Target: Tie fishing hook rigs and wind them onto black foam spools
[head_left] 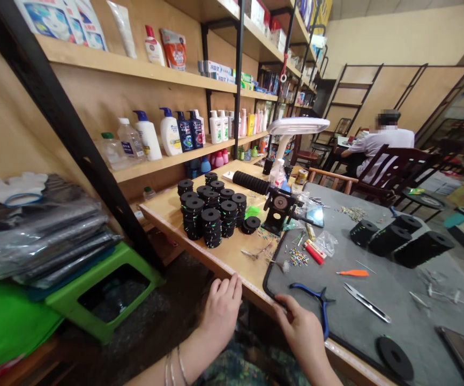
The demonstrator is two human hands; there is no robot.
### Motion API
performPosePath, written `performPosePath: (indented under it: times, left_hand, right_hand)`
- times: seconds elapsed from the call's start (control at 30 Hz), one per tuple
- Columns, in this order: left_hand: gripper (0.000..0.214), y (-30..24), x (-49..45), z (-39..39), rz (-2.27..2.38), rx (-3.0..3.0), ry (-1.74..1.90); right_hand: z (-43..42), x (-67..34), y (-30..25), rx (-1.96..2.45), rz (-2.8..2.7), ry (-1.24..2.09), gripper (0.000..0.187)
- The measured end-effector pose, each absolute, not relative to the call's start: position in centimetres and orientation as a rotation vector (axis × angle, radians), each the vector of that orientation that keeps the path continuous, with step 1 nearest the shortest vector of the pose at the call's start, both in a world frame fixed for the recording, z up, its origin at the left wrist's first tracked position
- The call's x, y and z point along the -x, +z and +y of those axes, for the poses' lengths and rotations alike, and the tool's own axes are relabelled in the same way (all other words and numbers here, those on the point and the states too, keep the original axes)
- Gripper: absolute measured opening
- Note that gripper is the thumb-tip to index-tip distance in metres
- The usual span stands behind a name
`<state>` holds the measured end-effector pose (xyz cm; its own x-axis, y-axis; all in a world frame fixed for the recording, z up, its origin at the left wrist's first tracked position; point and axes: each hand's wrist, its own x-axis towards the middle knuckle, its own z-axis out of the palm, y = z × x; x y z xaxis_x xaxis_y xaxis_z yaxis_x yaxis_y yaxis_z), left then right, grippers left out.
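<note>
My left hand [222, 308] rests on the near edge of the wooden table [232, 257], fingers together and curled over the edge, holding nothing else. My right hand [298, 327] lies on the edge at the corner of the grey mat [388, 300], fingers bent over the rim, just beside the blue-handled pliers [316, 300]. Stacks of black spools [211, 212] stand on the wood ahead of my left hand. A black winding tool [276, 203] with a ribbed handle sits between the spools and the mat.
On the mat lie scissors [366, 303], an orange-handled tool [352, 273], red sticks [314, 252], beads, three large black reels [401, 241] and a flat black disc [395, 356]. A white lamp [296, 128] stands behind. Shelves of bottles [167, 134] line the left. A green stool [107, 289] is at lower left. A person sits far back.
</note>
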<state>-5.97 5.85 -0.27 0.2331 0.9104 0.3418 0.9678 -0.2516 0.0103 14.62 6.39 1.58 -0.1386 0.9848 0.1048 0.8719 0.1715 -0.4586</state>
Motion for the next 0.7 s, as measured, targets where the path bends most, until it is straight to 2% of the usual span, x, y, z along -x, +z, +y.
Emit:
performPosePath:
  times: [0.23, 0.5, 0.7]
  left_hand:
    - [0.036, 1.7, 6.9, 5.8, -1.903, 2.42, -0.658]
    - [0.022, 4.8, 3.4, 2.8, -1.767, 2.833, -1.395]
    - [0.005, 5.7, 1.3, 1.8, -1.662, 2.895, -1.37]
  right_hand:
    - [5.5, -15.9, 1.5, 1.479, -2.021, 0.559, 0.015]
    - [3.2, -15.2, 3.5, 1.37, -1.91, 0.791, 0.018]
    - [0.9, -15.3, 5.2, 1.341, -1.888, 1.082, 0.021]
